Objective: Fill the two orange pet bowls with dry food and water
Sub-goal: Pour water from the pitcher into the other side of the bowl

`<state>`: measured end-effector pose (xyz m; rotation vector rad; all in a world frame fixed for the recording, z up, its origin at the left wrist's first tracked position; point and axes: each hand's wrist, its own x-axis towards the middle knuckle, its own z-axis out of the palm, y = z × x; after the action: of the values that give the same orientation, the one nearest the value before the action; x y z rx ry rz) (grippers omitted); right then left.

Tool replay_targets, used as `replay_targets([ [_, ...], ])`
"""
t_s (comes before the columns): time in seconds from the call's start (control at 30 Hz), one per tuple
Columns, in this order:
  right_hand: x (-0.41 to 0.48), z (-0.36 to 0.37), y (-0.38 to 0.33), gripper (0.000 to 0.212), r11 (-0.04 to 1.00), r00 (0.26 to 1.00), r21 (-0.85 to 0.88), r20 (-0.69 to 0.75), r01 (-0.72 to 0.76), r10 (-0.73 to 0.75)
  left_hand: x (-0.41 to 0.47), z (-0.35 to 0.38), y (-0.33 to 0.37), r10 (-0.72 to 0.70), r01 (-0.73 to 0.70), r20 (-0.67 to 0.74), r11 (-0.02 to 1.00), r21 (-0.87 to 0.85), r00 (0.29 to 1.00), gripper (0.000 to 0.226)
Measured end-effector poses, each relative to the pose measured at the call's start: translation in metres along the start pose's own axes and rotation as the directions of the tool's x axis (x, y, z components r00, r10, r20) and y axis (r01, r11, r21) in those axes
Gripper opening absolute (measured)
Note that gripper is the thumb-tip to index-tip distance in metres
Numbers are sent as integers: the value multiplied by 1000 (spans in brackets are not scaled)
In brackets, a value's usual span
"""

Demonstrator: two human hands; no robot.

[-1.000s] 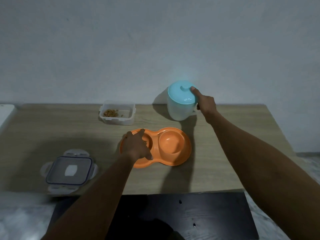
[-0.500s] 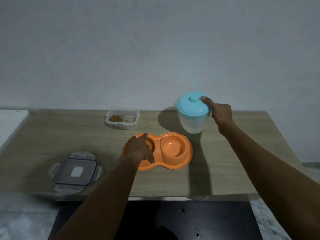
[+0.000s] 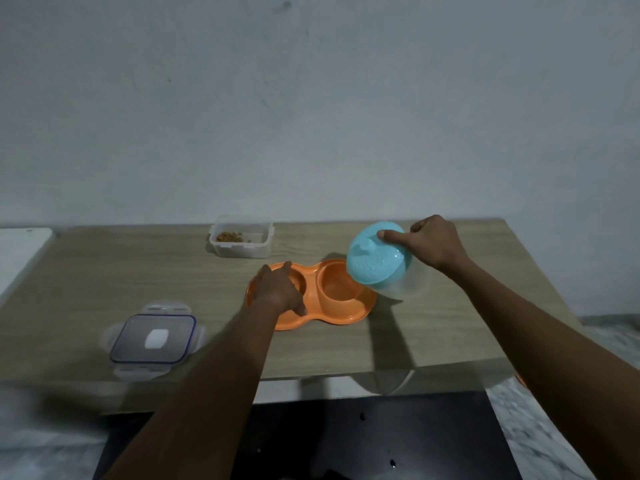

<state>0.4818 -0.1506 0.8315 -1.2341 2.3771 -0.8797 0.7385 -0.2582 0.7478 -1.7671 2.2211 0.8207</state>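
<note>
An orange double pet bowl [image 3: 341,315] lies in the middle of the wooden table [image 3: 86,282]. My left hand [image 3: 277,291] rests on its left bowl, fingers spread over the rim, and hides what is inside. My right hand [image 3: 433,245] grips a clear jug with a turquoise lid [image 3: 375,259], thumb pressed on the lid. The jug is tilted to the left, its lid edge over the right bowl [image 3: 337,284]. I cannot tell whether water is flowing. A clear tub with some dry food [image 3: 242,239] stands behind the bowls.
The tub's clear lid with blue seal [image 3: 154,337] lies near the table's front left edge. A white surface [image 3: 17,251] adjoins the table on the left. A black panel [image 3: 311,441] sits below the front edge. A plain wall rises behind.
My right hand lifted the jug from the back of the table, carried it forward and tipped it leftward over the right bowl. My left hand stayed on the left bowl.
</note>
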Motion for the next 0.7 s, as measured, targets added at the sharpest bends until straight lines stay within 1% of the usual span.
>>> replay_targets([
  [0.07,-4,3,-5,69,998,1000,-60,-12,14,-14,0,0,0,-3,3,0,1000,-18,1000,128],
  [0.23,-6,7,-12,69,991,999,-135,-29,23,-27,0,0,-2,-7,7,7,998,-60,1000,128],
  [0.7,-8,3,-11,67,982,999,-190,-54,-9,-2,7,1,-3,-8,9,28,999,-39,1000,127],
])
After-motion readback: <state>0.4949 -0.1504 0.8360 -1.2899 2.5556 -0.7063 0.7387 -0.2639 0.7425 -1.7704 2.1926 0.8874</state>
